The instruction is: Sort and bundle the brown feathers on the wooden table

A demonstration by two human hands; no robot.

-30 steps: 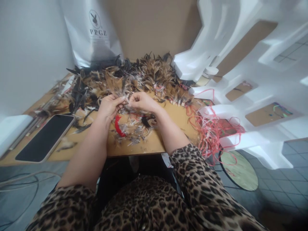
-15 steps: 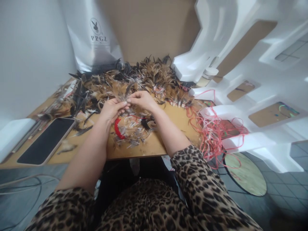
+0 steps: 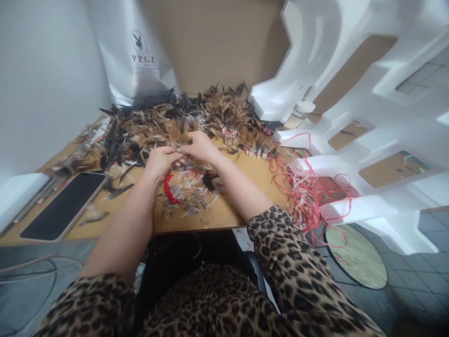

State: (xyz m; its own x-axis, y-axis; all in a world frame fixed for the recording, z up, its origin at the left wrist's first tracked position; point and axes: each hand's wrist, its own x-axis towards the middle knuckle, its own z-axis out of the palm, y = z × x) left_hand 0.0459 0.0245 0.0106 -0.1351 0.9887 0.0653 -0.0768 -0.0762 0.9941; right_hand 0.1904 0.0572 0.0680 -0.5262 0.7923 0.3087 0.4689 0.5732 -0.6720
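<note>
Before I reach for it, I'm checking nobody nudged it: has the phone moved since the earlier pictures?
No. Judged against the front edge of the table, the phone lies where it did; only the whole view has shifted slightly.

Upper garment: a leopard-print top (image 3: 203,304), with dark brown to black spots, many of them open rings, on a tan ground. Sleeves: the left sleeve (image 3: 91,299) and the right sleeve (image 3: 287,257) carry the same print; each is loosely cut, creased, and terminates well short of the wrist. Lower garment: black clothing (image 3: 213,245) over the lap; its cut cannot be determined. Forearms, left hand (image 3: 159,163) and right hand (image 3: 199,147): bare.
</note>
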